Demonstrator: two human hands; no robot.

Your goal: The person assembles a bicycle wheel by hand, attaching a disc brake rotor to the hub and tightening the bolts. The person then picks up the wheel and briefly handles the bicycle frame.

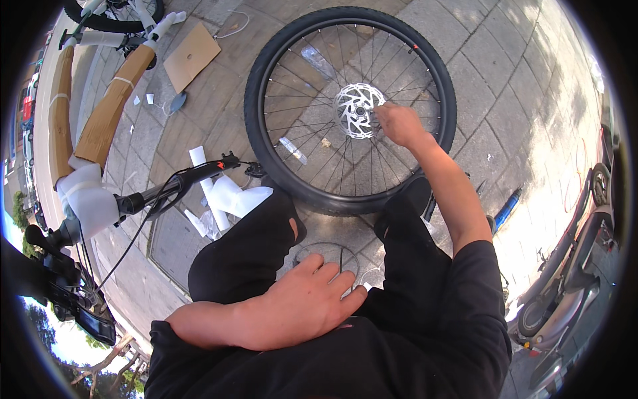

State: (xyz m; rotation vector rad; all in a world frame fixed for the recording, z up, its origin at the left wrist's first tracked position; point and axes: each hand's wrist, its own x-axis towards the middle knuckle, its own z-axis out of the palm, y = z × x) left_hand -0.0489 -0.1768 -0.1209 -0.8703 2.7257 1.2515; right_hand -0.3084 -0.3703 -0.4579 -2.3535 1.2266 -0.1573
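A bicycle wheel (444, 86) with a black tyre lies flat on the paving beyond my knees. At its hub sits a silver disc brake rotor (351, 100). My right hand (399, 124) reaches to the rotor's right edge with its fingertips pinched together. Whatever is between those fingertips is too small to make out. Close to my body, over my lap, is my left hand (318, 292), back upward and fingers curled. Its palm is hidden, so I cannot see what it holds, if anything. A small white scrap (368, 286) shows beside its fingertips.
To the left stands a bicycle frame and fork (136, 201), partly wrapped in white foam and cardboard. White foam sheets (232, 194) lie near my left knee. Farther off is a cardboard piece (191, 56). A blue tube-shaped object (508, 209) and parked scooters (565, 282) are at right.
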